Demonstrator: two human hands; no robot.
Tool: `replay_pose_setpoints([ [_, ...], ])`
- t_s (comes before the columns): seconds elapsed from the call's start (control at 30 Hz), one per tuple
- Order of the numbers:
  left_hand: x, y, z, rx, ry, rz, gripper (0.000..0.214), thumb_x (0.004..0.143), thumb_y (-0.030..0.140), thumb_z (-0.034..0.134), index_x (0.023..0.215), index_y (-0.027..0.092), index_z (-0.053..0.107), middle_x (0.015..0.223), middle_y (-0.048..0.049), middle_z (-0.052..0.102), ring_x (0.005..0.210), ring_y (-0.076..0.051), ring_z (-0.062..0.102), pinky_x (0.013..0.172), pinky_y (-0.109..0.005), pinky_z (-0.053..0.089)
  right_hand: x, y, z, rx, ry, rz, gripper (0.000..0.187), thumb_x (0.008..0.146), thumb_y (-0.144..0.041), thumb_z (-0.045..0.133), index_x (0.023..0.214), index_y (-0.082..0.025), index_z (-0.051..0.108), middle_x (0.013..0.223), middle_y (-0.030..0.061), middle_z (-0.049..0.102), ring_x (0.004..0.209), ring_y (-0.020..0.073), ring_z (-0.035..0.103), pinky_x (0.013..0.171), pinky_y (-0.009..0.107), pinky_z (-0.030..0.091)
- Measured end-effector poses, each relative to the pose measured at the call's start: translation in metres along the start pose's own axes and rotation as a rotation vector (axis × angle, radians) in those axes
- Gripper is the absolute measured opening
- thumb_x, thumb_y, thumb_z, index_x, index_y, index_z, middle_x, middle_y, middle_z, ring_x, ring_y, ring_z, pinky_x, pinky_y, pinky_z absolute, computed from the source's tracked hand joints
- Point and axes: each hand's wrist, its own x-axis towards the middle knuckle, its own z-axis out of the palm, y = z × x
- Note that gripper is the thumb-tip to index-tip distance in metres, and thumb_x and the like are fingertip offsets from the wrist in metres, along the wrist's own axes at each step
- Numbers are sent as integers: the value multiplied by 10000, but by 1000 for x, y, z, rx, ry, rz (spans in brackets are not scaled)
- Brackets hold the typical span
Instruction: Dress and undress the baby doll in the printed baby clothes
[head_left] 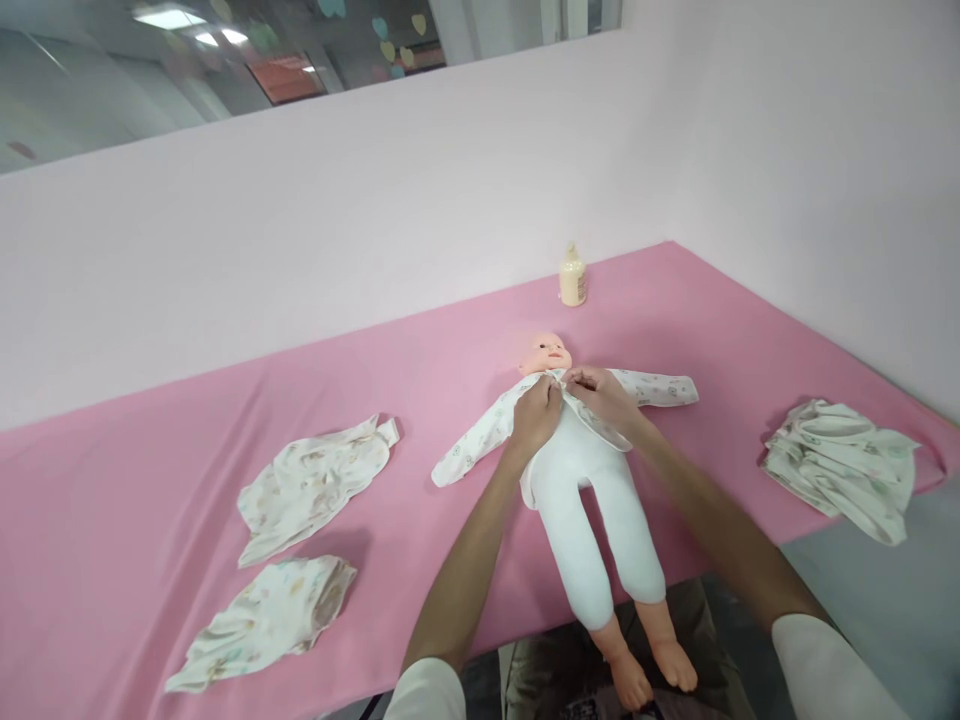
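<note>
A baby doll (592,530) with a white cloth body lies on its back, its head away from me and its feet past the table's near edge. Both its arms are in the long sleeves of a white printed baby shirt (480,440), which hangs open below the chest. At the doll's neck, my left hand (536,408) pinches the shirt's front edge. My right hand (600,393) is close beside it, fingers closed on the other side of the shirt's neckline. The fingers hide the exact spot they grip.
Two printed baby garments (319,485) (266,620) lie on the pink table cover (420,360) at left. A heap of printed baby clothes (840,460) overhangs the right edge. Behind the doll's head stands a pump bottle (572,278), near the white wall (450,200).
</note>
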Motion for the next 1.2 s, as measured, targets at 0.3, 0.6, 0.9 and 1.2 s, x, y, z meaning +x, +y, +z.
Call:
replay_pose_setpoints([
  [0.3,0,-15,2,-430,110,-191,149,876,269,457,790,171,529,740,11,504,719,-120,454,675,-236,346,-1,14,26,-538,180,-406,194,893,-201,457,832,-210,641,847,40,659,778,164,585,749,282,443],
  [0.6,-2,-8,6,-531,175,-319,120,806,239,510,734,150,544,670,23,486,643,-89,416,635,-223,339,-7,17,26,-681,167,-464,235,933,-191,447,912,-195,682,903,76,681,870,209,599,810,335,456],
  [0.9,-6,-10,5,-602,160,-324,92,709,221,583,676,137,569,539,41,468,504,-75,403,549,-229,342,-11,27,24,-736,105,-589,269,916,-150,459,1016,-211,701,1013,80,690,967,219,598,892,376,460],
  [1.2,-28,-18,29,-314,433,-97,240,862,288,495,1053,160,562,985,-82,663,903,-173,605,849,-308,441,-19,25,23,-892,210,-571,229,931,-228,466,1064,-187,647,1047,107,663,1000,257,577,901,391,415],
])
